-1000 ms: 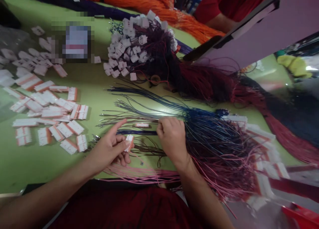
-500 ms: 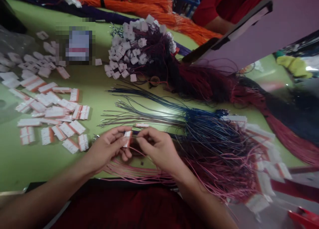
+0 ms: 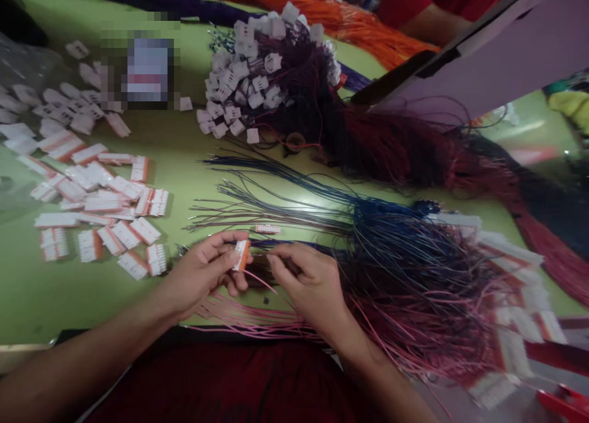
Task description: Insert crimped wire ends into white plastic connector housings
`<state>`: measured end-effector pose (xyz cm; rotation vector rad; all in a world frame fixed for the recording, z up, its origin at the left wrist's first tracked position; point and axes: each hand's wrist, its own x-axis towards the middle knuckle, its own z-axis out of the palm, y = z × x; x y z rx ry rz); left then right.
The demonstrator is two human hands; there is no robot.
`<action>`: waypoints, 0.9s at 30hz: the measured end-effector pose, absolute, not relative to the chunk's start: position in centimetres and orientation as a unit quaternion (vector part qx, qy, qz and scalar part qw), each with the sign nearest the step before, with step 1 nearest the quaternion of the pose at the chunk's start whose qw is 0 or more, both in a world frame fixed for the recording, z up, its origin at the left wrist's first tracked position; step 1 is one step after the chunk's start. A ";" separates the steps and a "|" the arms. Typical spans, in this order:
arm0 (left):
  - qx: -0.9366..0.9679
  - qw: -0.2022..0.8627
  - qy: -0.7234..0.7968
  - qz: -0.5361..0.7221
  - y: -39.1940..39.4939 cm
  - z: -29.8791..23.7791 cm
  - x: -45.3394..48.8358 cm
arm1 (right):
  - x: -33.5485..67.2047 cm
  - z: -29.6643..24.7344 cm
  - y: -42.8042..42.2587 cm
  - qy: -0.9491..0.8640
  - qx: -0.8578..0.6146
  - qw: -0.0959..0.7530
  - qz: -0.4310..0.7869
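Note:
My left hand pinches a small white and orange connector just above the green table. A pink wire runs from that connector toward my right hand, whose fingers are pinched together close to the connector. Dark blue wires fan out on the table just beyond both hands. A bundle of pink wires lies under my wrists along the near edge. One loose connector rests beside the blue wires.
Several white and orange connectors are scattered at the left. A heap of white housings on dark wires lies beyond, with orange wire bundles at the far edge. Another person's arm in a red sleeve is at the top right.
My right hand left the blue wires and came left to the connector in my left hand. A pink wire now runs from the connector. The view shifted slightly.

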<state>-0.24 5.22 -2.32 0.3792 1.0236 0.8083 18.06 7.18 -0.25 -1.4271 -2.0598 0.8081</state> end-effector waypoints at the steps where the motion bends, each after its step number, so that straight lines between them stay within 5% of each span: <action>1: 0.174 0.780 0.470 0.375 5.2 -2.3 -0.2 | 18.1 -0.2 7.2 -0.756 -0.525 0.256 0.295; 27: 0.266 0.759 0.475 0.357 4.5 -2.8 -0.5 | 17.4 0.5 8.3 -0.598 -0.540 0.209 0.555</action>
